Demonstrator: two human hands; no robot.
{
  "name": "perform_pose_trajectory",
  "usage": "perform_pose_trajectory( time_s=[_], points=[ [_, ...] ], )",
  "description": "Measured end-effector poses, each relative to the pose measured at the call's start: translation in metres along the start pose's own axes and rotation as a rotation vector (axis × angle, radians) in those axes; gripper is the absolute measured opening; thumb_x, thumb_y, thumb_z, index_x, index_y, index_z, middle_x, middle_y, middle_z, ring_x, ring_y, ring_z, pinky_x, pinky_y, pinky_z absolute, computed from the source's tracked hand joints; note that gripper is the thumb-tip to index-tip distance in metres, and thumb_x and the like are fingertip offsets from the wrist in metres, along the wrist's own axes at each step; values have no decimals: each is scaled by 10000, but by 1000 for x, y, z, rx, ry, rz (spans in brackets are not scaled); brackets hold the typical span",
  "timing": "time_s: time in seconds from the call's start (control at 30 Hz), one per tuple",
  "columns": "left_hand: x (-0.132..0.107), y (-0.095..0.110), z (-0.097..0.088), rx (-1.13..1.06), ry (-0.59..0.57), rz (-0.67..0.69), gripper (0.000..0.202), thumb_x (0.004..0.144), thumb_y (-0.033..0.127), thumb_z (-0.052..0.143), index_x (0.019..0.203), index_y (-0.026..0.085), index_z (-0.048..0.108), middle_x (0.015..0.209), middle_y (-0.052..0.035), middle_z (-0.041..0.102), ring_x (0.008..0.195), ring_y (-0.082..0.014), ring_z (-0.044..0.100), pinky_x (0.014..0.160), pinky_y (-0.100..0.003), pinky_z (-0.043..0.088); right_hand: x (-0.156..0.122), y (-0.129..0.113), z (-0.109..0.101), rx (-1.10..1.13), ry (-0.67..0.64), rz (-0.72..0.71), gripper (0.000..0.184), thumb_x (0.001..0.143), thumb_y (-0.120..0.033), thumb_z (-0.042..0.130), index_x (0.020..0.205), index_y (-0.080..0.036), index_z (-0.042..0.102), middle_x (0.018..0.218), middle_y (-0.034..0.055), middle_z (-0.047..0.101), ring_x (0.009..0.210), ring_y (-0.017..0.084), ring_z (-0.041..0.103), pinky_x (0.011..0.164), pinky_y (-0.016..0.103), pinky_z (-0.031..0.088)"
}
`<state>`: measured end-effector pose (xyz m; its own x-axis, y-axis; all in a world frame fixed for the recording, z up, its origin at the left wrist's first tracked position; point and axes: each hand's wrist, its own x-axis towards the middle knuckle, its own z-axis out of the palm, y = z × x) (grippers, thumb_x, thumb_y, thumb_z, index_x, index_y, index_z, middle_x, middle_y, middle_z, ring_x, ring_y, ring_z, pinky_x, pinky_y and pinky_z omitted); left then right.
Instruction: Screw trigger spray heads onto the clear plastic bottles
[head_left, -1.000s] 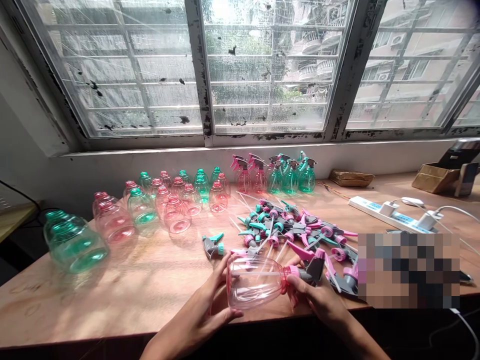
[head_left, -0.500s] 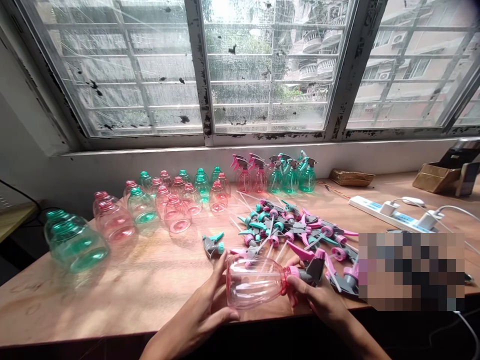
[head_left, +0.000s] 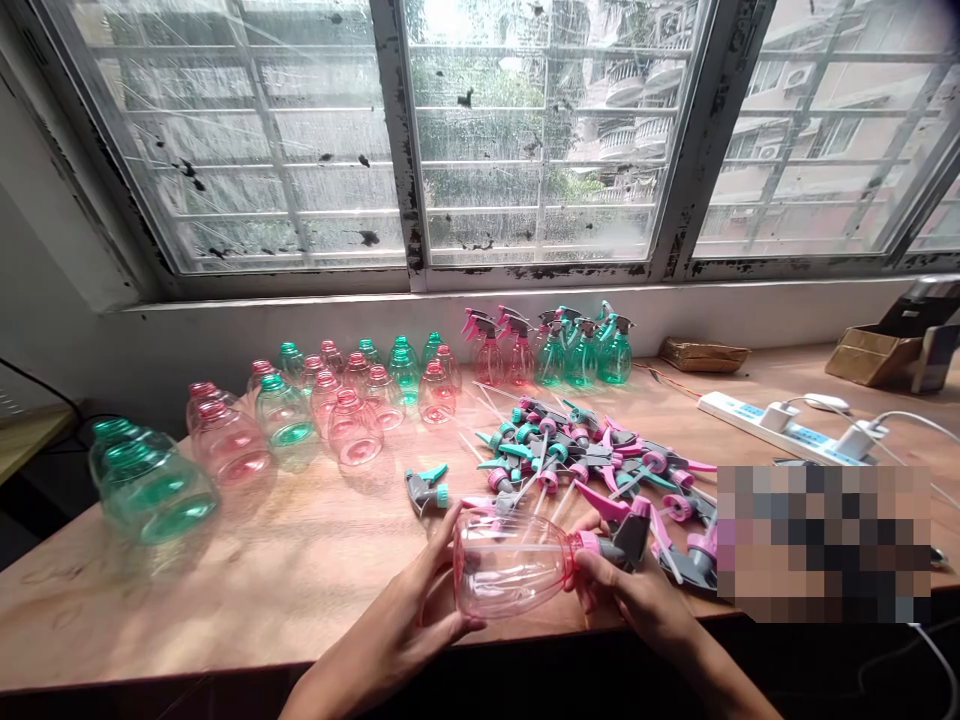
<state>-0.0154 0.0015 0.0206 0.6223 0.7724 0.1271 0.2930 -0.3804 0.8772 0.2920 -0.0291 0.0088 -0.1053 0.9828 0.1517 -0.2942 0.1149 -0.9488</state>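
Observation:
A clear pink spray bottle (head_left: pixel 510 565) lies on its side near the table's front edge, held between both hands. My left hand (head_left: pixel 416 620) is wrapped round its base end. My right hand (head_left: pixel 637 598) grips the pink collar and grey-pink trigger head (head_left: pixel 619 535) at the bottle's neck. Its dip tube shows inside the bottle. Just behind it lies a pile of loose pink and teal trigger heads (head_left: pixel 577 455).
Several open pink and green bottles (head_left: pixel 352 395) stand at the back left, with larger ones (head_left: pixel 150 485) further left. Finished bottles with triggers (head_left: pixel 555 350) stand under the window. A power strip (head_left: pixel 780 425) with cables and cardboard boxes (head_left: pixel 874 352) lie to the right. A blurred patch (head_left: pixel 821 540) covers the near right.
The bottle and both hands have barely shifted; the fingers have adjusted slightly round the neck and base.

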Motion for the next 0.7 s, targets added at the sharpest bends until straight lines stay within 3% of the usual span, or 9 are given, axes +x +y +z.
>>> perform_pose_trajectory(
  time_s=[0.23,0.37,0.7],
  points=[
    [-1,-3,0,-18,-19,-2,1075,988,295,737,1725,414,-36,1833,-10,127,1659,-369,203,1343,-544,203,-1,0,0,2,13,4,439,871,-569,860,1006,-229,618,684,6,785,520,162,645,579,295,493],
    [0,-1,-1,38,-22,6,1007,996,250,716,1734,389,46,1832,-11,132,1668,-357,172,1351,-561,156,-1,0,0,0,21,7,447,869,-573,863,1016,-233,613,674,6,791,520,158,650,577,288,499],
    [-1,-5,0,-12,-12,-11,965,1027,255,687,1735,383,43,1809,-35,243,1644,-339,272,1327,-508,280,0,3,-3,-37,0,10,432,875,-591,852,984,-221,656,682,6,780,533,153,642,573,275,493]
  ],
)
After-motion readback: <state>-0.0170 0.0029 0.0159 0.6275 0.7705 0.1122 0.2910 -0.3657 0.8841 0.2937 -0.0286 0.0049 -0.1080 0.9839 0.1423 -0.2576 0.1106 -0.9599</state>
